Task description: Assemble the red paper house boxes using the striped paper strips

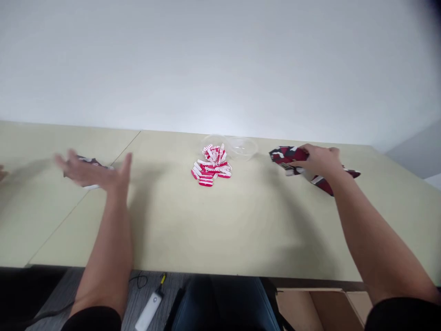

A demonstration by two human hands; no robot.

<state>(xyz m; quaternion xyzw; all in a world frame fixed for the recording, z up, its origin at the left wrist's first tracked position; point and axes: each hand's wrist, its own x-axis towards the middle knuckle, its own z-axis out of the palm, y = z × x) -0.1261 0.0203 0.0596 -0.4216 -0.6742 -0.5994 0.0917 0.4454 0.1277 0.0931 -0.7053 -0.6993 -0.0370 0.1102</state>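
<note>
My left hand [98, 174] is open over the left of the table, fingers spread and blurred, with a dark patterned cloth item [91, 161] partly hidden beneath it. On the right, my right hand [319, 161] grips a dark red, black and white patterned cloth item [285, 154], its fingers closed on the fabric. More of the same patterned cloth [324, 185] shows under and beyond that hand. Between the hands lies a pile of red and white striped pieces [211, 169], reaching up to a clear round container [206, 140] at its back.
A second clear container [243, 148] stands right of the pile on the pale table [220, 230]. Part of another person's hand [2, 173] shows at the far left edge. Below the table are a white power strip [149, 311] and a cardboard box [299, 308].
</note>
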